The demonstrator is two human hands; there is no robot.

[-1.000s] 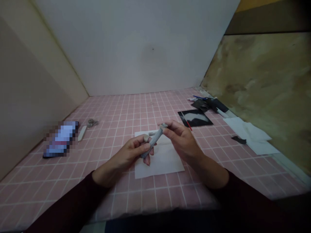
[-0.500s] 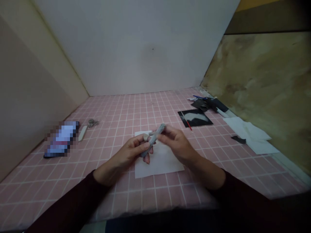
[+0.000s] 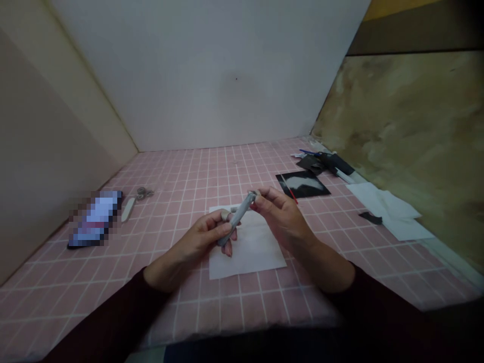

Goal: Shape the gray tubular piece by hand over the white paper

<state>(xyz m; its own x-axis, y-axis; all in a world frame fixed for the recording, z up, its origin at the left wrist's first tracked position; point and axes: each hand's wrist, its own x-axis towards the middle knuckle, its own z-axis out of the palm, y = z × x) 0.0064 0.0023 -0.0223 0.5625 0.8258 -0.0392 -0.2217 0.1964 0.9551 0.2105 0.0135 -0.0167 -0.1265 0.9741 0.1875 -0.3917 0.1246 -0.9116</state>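
Observation:
A slim, grey tube-like stick (image 3: 239, 216) is held tilted above a white sheet of paper (image 3: 253, 254), its upper end pointing away to the right. My left hand (image 3: 215, 231) is closed around its lower part, with thumb on top and fingers beneath. At the upper end, the fingertips of my right hand (image 3: 278, 209) are pinched on the stick's tip, which looks rough or crumpled. A small grey piece (image 3: 234, 208) shows just behind the stick; whether it lies on the paper or touches my left fingers I cannot tell.
On the left lie a phone (image 3: 96, 218), a white flat strip (image 3: 129, 209) and grey scissors-like handles (image 3: 142, 192). To the right are a black sheet with a white shape (image 3: 312, 185), a red pencil-like stick (image 3: 292, 195), dark scraps (image 3: 336, 164) and white papers (image 3: 389, 204).
My right hand has shifted slightly up along the stick to its tip, baring more of the upper part. My left hand keeps its hold.

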